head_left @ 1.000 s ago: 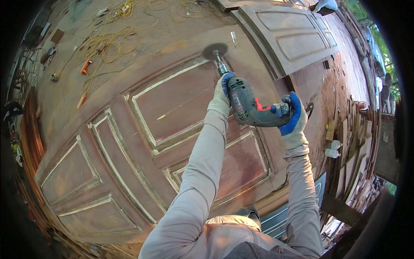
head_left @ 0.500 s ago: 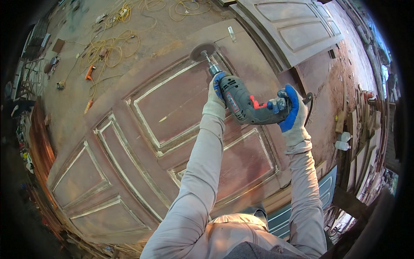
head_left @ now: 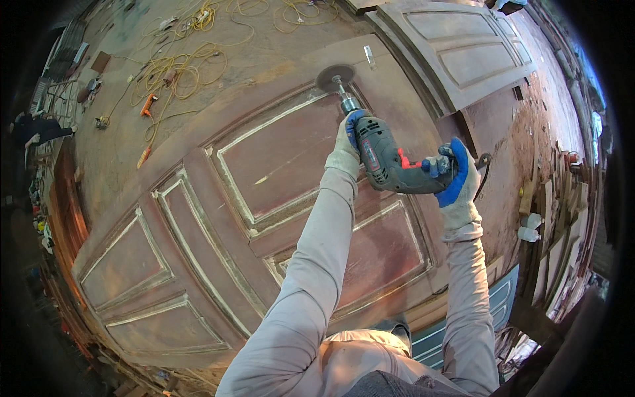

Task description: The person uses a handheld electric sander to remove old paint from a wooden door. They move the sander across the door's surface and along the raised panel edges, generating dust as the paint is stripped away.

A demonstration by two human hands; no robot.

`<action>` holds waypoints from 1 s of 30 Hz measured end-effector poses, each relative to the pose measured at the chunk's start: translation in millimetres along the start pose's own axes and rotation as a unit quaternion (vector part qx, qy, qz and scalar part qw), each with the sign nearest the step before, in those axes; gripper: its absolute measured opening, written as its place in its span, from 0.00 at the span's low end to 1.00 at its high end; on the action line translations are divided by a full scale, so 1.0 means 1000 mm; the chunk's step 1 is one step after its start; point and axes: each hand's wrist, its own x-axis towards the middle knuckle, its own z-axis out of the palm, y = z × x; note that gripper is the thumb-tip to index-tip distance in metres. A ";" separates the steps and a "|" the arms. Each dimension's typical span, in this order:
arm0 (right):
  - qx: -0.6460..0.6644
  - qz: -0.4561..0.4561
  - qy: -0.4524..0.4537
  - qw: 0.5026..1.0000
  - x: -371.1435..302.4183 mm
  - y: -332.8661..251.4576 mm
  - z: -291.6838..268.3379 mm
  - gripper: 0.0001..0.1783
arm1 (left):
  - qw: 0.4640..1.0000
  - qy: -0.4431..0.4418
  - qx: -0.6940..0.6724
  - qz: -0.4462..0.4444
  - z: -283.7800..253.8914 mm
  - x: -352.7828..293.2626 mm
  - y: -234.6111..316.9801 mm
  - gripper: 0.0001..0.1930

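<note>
A dark grey power drill (head_left: 390,159) with a red trigger is held across the panelled wooden door (head_left: 278,159). My left hand (head_left: 346,142), in a white and blue work glove, wraps round the drill's front just behind the chuck. My right hand (head_left: 456,175), gloved the same way, grips the rear handle, its fingers near the trigger. From the chuck sticks a round sanding disc (head_left: 336,78), over the far corner of the upper panel's moulding. Whether the disc touches the wood I cannot tell. Pale, bare-looking strips run along the panel mouldings.
More panelled doors (head_left: 463,46) lie stacked at the far right. Yellow cords (head_left: 175,76) tangle on the ground at the far left, near an orange tool (head_left: 148,104). White plastic bottles (head_left: 530,227) and wood offcuts lie at the right. Another person (head_left: 41,130) is at the far left edge.
The drill, both hands and the whole scene sit slightly further right in the picture. The disc remains near the same panel corner. Both hands keep their grip.
</note>
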 end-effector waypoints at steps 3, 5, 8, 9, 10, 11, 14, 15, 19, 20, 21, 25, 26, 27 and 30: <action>0.006 -0.005 -0.013 1.000 0.000 0.000 -0.002 0.16 | 1.000 -0.002 0.007 -0.003 0.002 0.005 -0.002 0.08; 0.015 -0.004 -0.018 1.000 0.001 -0.001 -0.004 0.16 | 1.000 0.010 -0.004 -0.008 0.001 0.003 -0.002 0.08; 0.031 0.006 -0.030 0.999 0.000 0.003 -0.004 0.15 | 1.000 0.015 0.007 0.022 -0.006 -0.010 0.002 0.09; 0.035 0.014 -0.046 0.998 -0.001 0.007 -0.002 0.15 | 0.999 0.023 0.004 0.041 -0.012 -0.019 0.004 0.09; 0.045 0.030 -0.057 0.997 -0.002 0.011 0.000 0.14 | 0.998 0.029 0.002 0.062 -0.018 -0.030 0.008 0.09; 0.031 0.022 -0.058 0.998 -0.005 0.018 0.002 0.14 | 0.996 0.035 0.000 0.084 -0.023 -0.040 0.012 0.10; 0.015 0.038 -0.078 0.996 -0.012 0.036 0.011 0.11 | 0.991 0.066 -0.003 0.118 -0.038 -0.067 0.028 0.11; 0.018 0.040 -0.054 0.998 -0.013 0.039 0.013 0.11 | 0.992 0.065 -0.001 0.110 -0.039 -0.069 0.031 0.11; 0.031 0.035 -0.078 0.996 -0.015 0.035 0.016 0.13 | 0.995 0.033 -0.004 0.093 -0.035 -0.059 0.030 0.10; 0.026 0.028 -0.070 0.997 -0.014 0.029 0.015 0.14 | 0.996 0.013 -0.009 0.086 -0.031 -0.052 0.024 0.10; 0.025 0.022 -0.065 0.997 -0.013 0.023 0.015 0.14 | 0.997 -0.003 -0.018 0.077 -0.026 -0.044 0.018 0.09; 0.037 0.026 -0.035 0.998 -0.011 0.002 0.019 0.15 | 0.998 -0.023 -0.057 0.007 -0.007 -0.019 0.006 0.09; 0.030 0.028 -0.041 0.998 -0.012 0.001 0.021 0.15 | 0.998 -0.015 -0.058 0.014 -0.007 -0.020 0.007 0.10; 0.024 0.029 -0.045 0.998 -0.014 0.002 0.023 0.15 | 0.998 0.005 -0.060 0.015 -0.008 -0.023 0.007 0.10; -0.009 0.032 -0.059 0.998 -0.022 0.013 0.032 0.16 | 0.996 0.040 -0.075 0.028 -0.021 -0.047 0.018 0.10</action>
